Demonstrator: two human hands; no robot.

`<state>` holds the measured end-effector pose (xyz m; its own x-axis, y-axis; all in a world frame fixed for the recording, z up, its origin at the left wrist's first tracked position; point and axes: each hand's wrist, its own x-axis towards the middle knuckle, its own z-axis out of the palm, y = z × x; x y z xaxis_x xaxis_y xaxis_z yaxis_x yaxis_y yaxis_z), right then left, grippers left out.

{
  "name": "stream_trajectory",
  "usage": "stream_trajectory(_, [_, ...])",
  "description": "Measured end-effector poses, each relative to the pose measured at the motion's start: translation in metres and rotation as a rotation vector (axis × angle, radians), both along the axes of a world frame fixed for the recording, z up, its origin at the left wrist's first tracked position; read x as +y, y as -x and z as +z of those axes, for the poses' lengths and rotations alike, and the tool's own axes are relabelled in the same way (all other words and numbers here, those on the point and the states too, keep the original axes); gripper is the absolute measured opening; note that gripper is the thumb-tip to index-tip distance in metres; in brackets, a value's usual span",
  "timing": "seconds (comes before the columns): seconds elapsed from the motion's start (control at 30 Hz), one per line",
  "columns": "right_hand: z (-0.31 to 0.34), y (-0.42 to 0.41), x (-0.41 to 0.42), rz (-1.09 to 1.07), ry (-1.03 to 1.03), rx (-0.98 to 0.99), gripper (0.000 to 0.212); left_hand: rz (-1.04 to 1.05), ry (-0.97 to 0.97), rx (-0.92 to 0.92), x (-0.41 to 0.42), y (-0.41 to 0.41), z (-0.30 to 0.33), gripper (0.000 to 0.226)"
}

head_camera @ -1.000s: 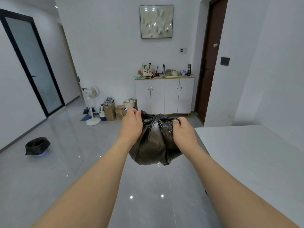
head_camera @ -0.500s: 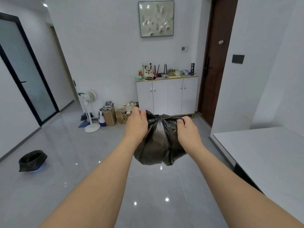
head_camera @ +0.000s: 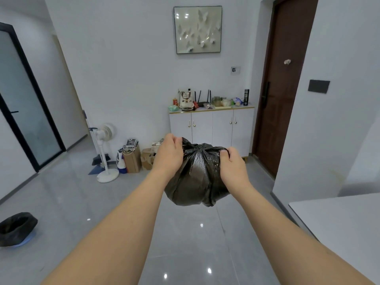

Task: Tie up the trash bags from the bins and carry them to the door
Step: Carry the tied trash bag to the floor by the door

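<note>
Both hands, left hand [head_camera: 169, 155] and right hand [head_camera: 233, 167], pinch the knotted trash bag [head_camera: 197, 177] above glossy grey floor [head_camera: 82, 202]; brown door [head_camera: 281, 85] ahead right.

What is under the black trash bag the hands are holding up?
Under the trash bag, gripped by the left hand and right hand, only glossy grey floor shows. The bag's contents are hidden.

The trash bag [head_camera: 195, 177] is glossy black, and the bin [head_camera: 17, 228] on the floor has a black liner with a blue edge below. The floor [head_camera: 72, 202] is shiny grey tile, the walls [head_camera: 123, 68] are white, and the cabinet [head_camera: 211, 128] is white with small gold knobs. The door [head_camera: 281, 89] is dark brown, the glass door [head_camera: 22, 103] has a black frame, and the picture [head_camera: 197, 29] shows pale butterflies in a thin black frame.
</note>
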<state>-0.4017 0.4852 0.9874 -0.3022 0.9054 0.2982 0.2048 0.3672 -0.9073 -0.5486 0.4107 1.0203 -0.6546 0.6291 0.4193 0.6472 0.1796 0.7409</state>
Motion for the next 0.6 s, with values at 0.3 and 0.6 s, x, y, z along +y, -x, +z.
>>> stream_trajectory(0.3, [-0.005, 0.151, 0.146, -0.019, 0.000, 0.048, 0.028, -0.218, 0.015, -0.212, 0.130, 0.152, -0.024, 0.034])
stream_trajectory(0.6, [0.024, 0.306, 0.303, -0.053, -0.008, 0.045, 0.027, -0.279, 0.073, -0.134, 0.287, 0.310, -0.017, 0.012])
